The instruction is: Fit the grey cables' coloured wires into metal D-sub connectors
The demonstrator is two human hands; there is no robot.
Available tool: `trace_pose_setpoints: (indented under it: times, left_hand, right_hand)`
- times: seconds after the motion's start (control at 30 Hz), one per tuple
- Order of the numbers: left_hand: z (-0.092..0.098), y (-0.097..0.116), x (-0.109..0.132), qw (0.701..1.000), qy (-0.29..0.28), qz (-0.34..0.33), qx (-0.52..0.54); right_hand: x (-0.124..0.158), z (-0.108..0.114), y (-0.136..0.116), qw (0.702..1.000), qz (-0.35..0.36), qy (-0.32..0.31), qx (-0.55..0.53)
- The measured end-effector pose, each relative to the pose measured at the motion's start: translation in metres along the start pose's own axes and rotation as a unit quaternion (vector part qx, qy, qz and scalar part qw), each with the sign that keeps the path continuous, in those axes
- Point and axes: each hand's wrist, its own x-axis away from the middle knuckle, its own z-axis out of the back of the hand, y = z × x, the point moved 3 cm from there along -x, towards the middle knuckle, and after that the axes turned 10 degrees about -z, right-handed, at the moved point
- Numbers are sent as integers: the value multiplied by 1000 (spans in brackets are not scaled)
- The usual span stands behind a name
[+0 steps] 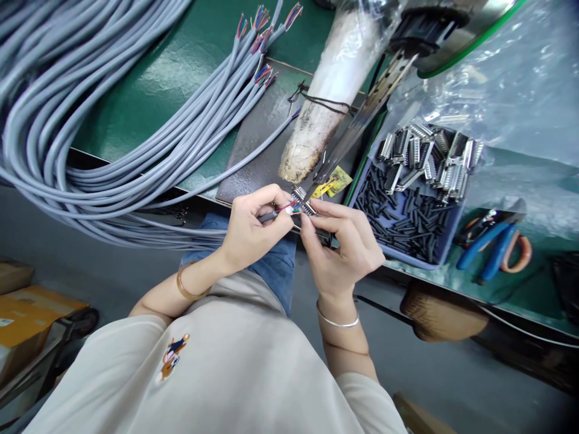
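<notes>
My left hand (pixel 253 226) is closed around the end of a grey cable (pixel 268 216), whose stripped coloured wires (pixel 293 208) fan out toward my right hand. My right hand (pixel 341 247) pinches a small metal multi-pin connector (pixel 304 201) between thumb and fingers, held against those wire ends. Both hands meet just in front of the bench edge, above my lap. A thin soldering tip or probe (pixel 332 166) points down toward the connector from above.
A large bundle of grey cables (pixel 90 120) with stripped coloured ends lies across the green bench at left. A blue tray (pixel 407 217) holds black sleeves and several metal connectors. Blue-handled pliers (pixel 491 247) lie at right. A plastic-wrapped cylinder (pixel 330 90) stands behind the hands.
</notes>
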Motion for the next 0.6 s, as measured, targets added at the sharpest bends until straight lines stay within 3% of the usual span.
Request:
trace_pose_setpoints:
  times: [0.2, 0.6]
  left_hand:
    - [1, 5, -2, 999, -21, -37, 7]
    - [1, 1, -3, 1000, -5, 8, 6]
  right_hand:
    - [-2, 3, -5, 1000, 1, 17, -1]
    - [1, 0, 0, 1000, -7, 4, -3]
